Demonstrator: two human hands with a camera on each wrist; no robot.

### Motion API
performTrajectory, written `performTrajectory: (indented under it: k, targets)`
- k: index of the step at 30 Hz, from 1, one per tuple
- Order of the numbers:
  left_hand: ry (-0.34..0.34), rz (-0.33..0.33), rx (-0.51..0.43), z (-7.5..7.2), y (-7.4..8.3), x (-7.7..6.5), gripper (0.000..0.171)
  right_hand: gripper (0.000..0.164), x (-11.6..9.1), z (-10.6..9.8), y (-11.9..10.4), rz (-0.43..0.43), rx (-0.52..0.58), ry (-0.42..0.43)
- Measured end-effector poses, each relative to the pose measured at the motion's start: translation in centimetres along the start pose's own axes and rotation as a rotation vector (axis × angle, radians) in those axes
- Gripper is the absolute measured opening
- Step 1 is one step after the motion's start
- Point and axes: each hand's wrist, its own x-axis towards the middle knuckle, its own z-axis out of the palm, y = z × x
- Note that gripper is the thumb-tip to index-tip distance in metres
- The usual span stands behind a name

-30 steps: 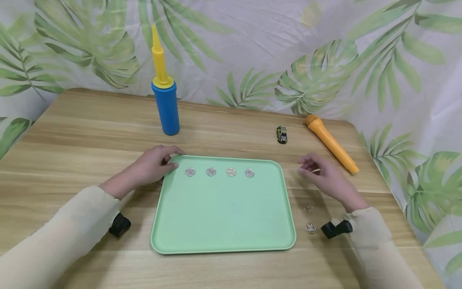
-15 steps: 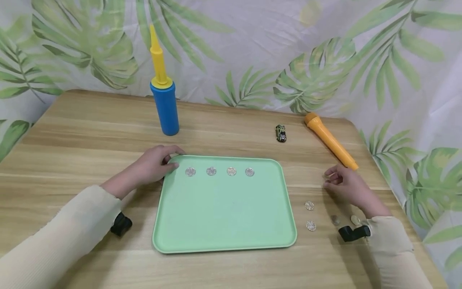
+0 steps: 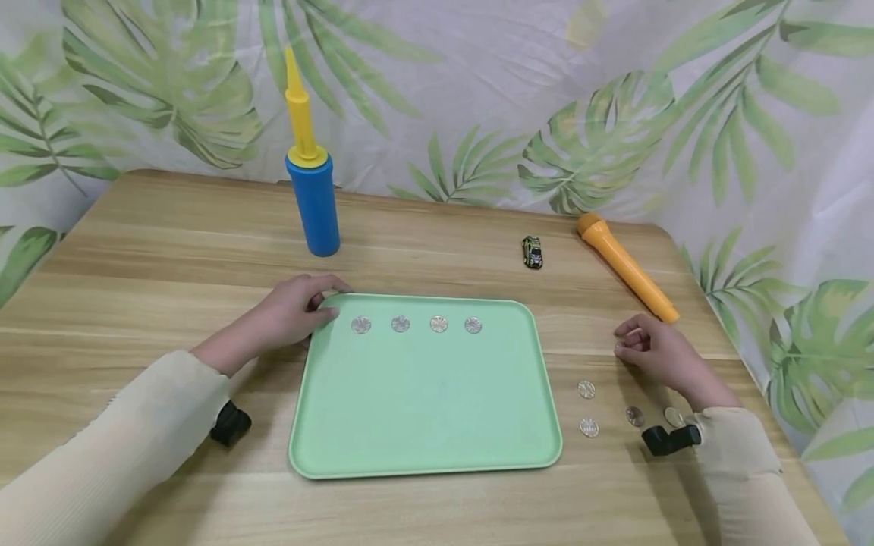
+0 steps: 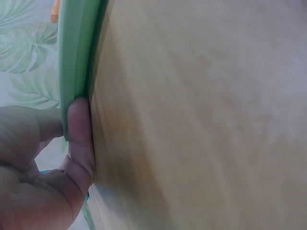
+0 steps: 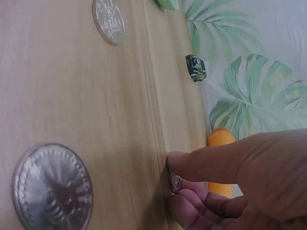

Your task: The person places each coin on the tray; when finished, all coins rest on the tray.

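Note:
My left hand point(image 3: 290, 311) grips the far left corner of a light green tray point(image 3: 423, 402). In the left wrist view, the tray's rim point(image 4: 76, 52) sits between its thumb and fingers. Several silvery coins point(image 3: 400, 324) lie in a row along the tray's far side. To the right of the tray, my right hand point(image 3: 662, 356) is down at the tabletop. The right wrist view shows it pinching a small coin point(image 5: 175, 182) between thumb and fingertips. Other loose coins lie near that hand, among them one point(image 3: 586, 389) by the tray and a darker one point(image 3: 635, 416) by the wrist.
A blue and yellow hand pump point(image 3: 317, 205) stands upright behind the tray. Toward the back right are a small toy car point(image 3: 532, 252) and an orange toy microphone point(image 3: 628, 265), whose near end is close to my right hand. A leaf-patterned cloth point(image 3: 464, 91) hangs behind the table.
My right hand has moved right and nearer, from beside the tray to a coin on the table, and its fingers have closed on it. The left hand has stayed at the tray corner.

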Motion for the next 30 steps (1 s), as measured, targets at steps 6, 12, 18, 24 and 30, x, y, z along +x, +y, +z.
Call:
performTrajectory:
  k: [6, 12, 18, 24, 30]
  targets:
    - [-0.001, 0.008, 0.008, 0.0, -0.1, 0.1, 0.040, 0.029, -0.1, -0.1, 0.0, 0.011, 0.002, -0.012]
    - [-0.001, 0.010, 0.018, -0.1, -0.1, 0.1, 0.040, 0.031, 0.1, -0.1, 0.0, 0.035, 0.001, -0.011]
    - [0.011, 0.015, 0.029, 0.0, -0.1, 0.0, 0.040, 0.029, 0.4, 0.0, -0.2, 0.038, 0.016, 0.022]
    - [0.010, 0.013, 0.030, 0.0, 0.1, 0.0, 0.040, 0.026, 0.6, -0.1, -1.0, -0.018, 0.055, 0.081]
    - [0.009, 0.024, 0.027, 0.1, 0.1, 0.1, 0.039, 0.019, 1.4, -0.1, -2.8, -0.102, 0.041, 0.151]
